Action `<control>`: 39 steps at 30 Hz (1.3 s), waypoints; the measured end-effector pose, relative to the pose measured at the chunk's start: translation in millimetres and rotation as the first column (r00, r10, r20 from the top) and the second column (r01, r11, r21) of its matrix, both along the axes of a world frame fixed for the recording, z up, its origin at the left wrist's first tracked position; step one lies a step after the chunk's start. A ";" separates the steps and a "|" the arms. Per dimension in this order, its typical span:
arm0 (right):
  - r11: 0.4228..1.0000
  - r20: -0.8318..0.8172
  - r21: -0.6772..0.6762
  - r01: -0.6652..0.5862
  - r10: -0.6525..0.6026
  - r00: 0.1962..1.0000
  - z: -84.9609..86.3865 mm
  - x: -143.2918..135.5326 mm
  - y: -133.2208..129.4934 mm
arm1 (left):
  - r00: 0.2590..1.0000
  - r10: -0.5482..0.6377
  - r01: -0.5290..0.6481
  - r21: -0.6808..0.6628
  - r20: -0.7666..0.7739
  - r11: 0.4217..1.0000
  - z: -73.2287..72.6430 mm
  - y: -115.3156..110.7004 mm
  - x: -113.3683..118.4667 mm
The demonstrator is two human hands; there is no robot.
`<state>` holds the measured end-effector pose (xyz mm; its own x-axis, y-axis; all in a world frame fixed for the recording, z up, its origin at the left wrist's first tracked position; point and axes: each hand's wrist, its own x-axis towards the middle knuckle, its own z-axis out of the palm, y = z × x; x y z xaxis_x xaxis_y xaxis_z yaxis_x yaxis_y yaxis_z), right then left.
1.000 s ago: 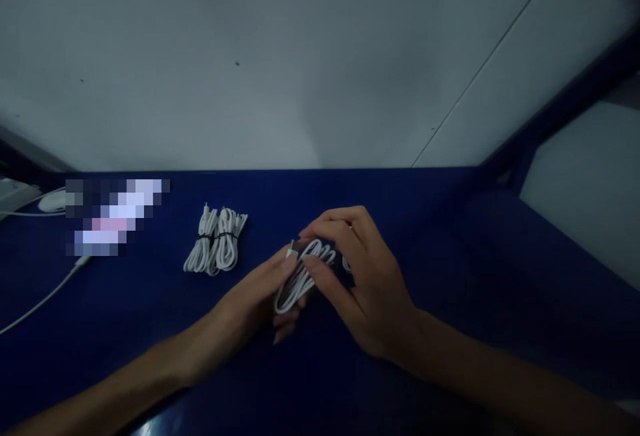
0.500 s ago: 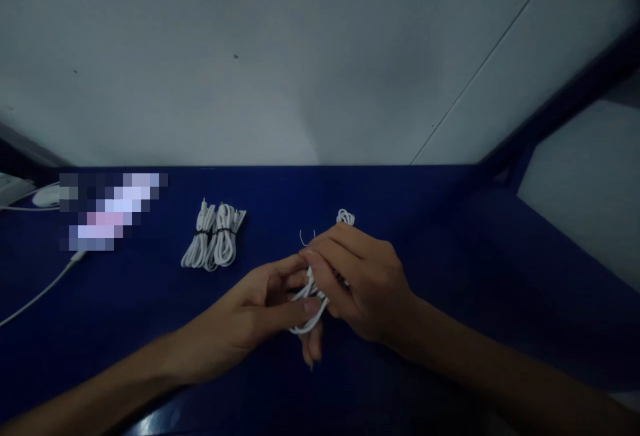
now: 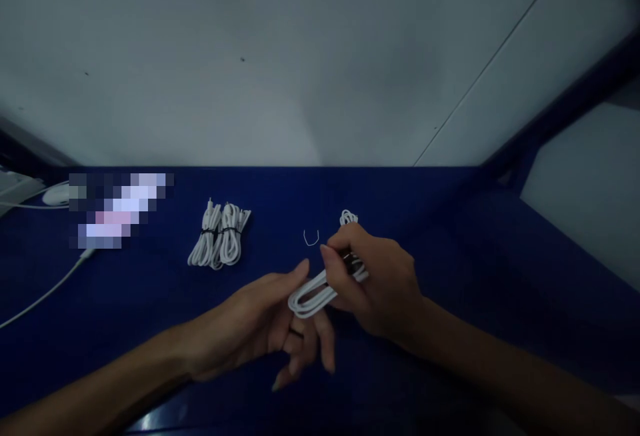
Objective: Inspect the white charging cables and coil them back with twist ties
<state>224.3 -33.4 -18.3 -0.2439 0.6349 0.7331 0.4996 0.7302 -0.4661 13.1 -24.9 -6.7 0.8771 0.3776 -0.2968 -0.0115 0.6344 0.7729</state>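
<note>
My right hand pinches a coiled white cable, its looped end pointing left and down. A dark strip shows on the coil beside the thumb. Below and left of that loop is my left hand, palm turned up and fingers spread. The loop overlaps the left palm; whether they touch I cannot tell. A dark band crosses one left finger. Beyond the hands lies a thin white bent tie or wire. Another white coil shows just past the right hand, partly hidden.
Two white cable bundles, bound with black ties, lie side by side on the blue table. To the left is a blurred-out lit device with a white cord. A pale wall panel rises behind.
My left thumb has come off the cable coil and the left fingers have spread. The right hand keeps the coil, with more of its loop now showing.
</note>
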 end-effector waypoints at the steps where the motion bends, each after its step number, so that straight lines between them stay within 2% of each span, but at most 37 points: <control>1: 1.000 -0.021 0.012 0.000 0.000 1.000 0.3 -0.5 -0.8 | 1.000 -0.026 0.026 -0.026 0.003 0.999 -1.0 0.2 -0.8; 6: 0.993 -0.008 0.067 -0.102 0.102 0.995 1.0 0.6 -1.7 | 0.998 -0.024 0.032 -0.146 0.051 0.989 1.3 -2.2 -0.5; 9: 0.990 0.038 0.049 -0.133 0.131 0.991 2.0 3.3 1.0 | 0.998 0.005 0.006 -0.183 0.062 0.983 6.9 -4.5 2.6; 14: 0.989 0.193 -0.065 -0.129 0.139 0.971 -0.1 7.5 8.1 | 0.999 0.046 -0.044 -0.053 0.026 0.998 10.9 -5.2 3.4; 17: 0.994 0.210 -0.064 -0.090 0.101 0.973 -3.0 7.2 9.6 | 0.999 0.043 -0.043 0.018 0.003 0.999 8.6 -4.4 2.4; 22: 0.995 0.154 -0.079 -0.068 0.080 0.985 -4.2 5.5 8.5 | 0.993 0.115 -0.115 0.032 0.001 0.993 4.4 -4.0 4.4; 26: 0.983 0.217 -0.120 -0.137 0.161 0.963 -5.2 8.0 12.5 | 0.997 0.076 -0.076 0.007 0.013 0.997 2.5 -4.2 4.4; 29: 0.986 0.231 -0.049 -0.159 0.166 0.959 -5.5 8.7 14.9 | 0.999 0.024 -0.024 -0.014 0.026 1.000 3.3 -3.6 2.5; 35: 0.983 0.195 0.167 -0.075 0.042 0.980 1.1 4.7 9.9 | 0.993 -0.038 0.053 -0.132 0.113 0.990 6.8 -4.0 -1.5; 39: 0.964 0.156 0.208 -0.165 0.134 0.979 4.9 3.5 9.8 | 0.991 -0.064 0.082 -0.154 0.115 0.985 7.5 -5.9 -2.0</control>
